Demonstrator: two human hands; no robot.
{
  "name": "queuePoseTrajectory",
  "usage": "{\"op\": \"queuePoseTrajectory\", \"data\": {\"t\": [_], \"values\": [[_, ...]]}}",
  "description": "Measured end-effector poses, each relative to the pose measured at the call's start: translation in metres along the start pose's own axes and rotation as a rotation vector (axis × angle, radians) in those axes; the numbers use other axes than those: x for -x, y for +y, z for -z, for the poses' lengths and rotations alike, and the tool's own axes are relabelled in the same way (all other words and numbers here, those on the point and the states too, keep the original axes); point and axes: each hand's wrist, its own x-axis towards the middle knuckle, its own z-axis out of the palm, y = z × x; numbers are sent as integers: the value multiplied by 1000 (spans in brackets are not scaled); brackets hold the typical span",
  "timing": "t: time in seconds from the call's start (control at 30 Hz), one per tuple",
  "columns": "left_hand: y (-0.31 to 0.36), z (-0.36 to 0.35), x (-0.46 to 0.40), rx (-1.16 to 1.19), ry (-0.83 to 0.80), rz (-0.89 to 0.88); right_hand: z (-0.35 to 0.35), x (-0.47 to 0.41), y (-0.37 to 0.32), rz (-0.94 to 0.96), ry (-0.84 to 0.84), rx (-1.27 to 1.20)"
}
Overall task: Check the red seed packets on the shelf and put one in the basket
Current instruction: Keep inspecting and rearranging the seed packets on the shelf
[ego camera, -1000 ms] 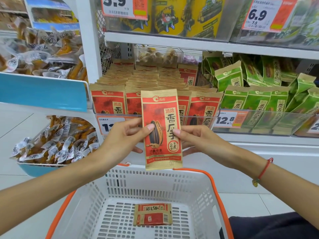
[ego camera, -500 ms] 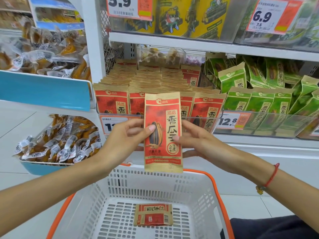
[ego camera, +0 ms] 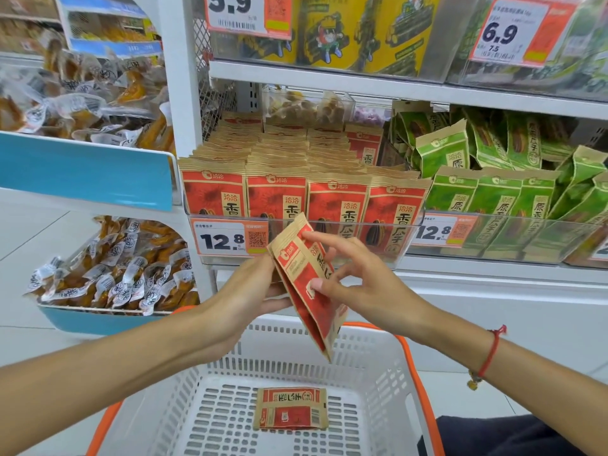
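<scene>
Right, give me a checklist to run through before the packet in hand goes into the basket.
1. Packet held: ok, left hand grips it from behind, right hand pinches its front.
2. Packet over basket: ok, its lower corner hangs above the far rim.
3. Packet level: not ok, tilted and turned edge-on.
4. Basket has room: ok, one small packet lies flat on the floor.
5. Packet undamaged: cannot tell.

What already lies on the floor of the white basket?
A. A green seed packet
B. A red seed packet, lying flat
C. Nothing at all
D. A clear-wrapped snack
B: a red seed packet lies flat on the floor of the basket, below the packet held up in the hands.
</scene>
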Motion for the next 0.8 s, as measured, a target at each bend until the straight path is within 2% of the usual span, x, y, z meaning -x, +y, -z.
{"op": "queuePoseTrajectory", "data": {"t": [0.07, 0.2, 0.37, 0.6, 0.67, 0.8], "values": [[3, 0, -5, 77, -5, 45, 1, -2, 2, 0, 82, 76], [11, 1, -9, 107, -70, 34, -2, -2, 4, -159, 195, 49], [10, 8, -5, 105, -90, -7, -3, -4, -1, -142, 263, 29], [15, 10, 8, -191, -140, -129, 0, -6, -4, -188, 352, -158], [15, 10, 10, -200, -130, -129, 2, -8, -4, -158, 406, -62], [15, 12, 9, -223, -153, -123, 12, -11, -5, -72, 405, 178]]}}
